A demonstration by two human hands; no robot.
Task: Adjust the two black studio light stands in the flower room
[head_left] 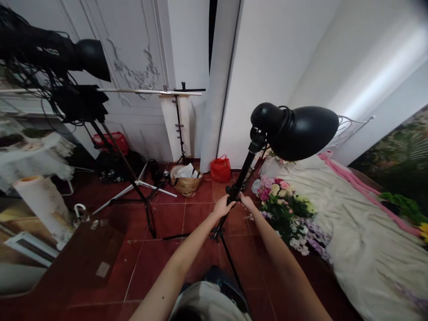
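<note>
Directly ahead of me stands a black light stand (pixel 246 167), tilted to the right at its top. It carries a black studio light (pixel 302 133) with a wide bowl-shaped reflector facing right and down. My left hand (pixel 224 207) is wrapped round the pole just under a clamp collar. On the pole's other side, level with it, my right hand (pixel 246 202) grips the stand near the collar, its fingertips partly hidden. The stand's legs spread on the floor close to my feet.
Another black studio light (pixel 50 49) on a stand is at the left, cables hanging. A woven basket (pixel 187 185) and a red bag (pixel 220 169) sit by the wall. Flowers (pixel 284 200) lie beside a cream-covered bed (pixel 351 214) on the right. A brown board (pixel 90 249) lies left.
</note>
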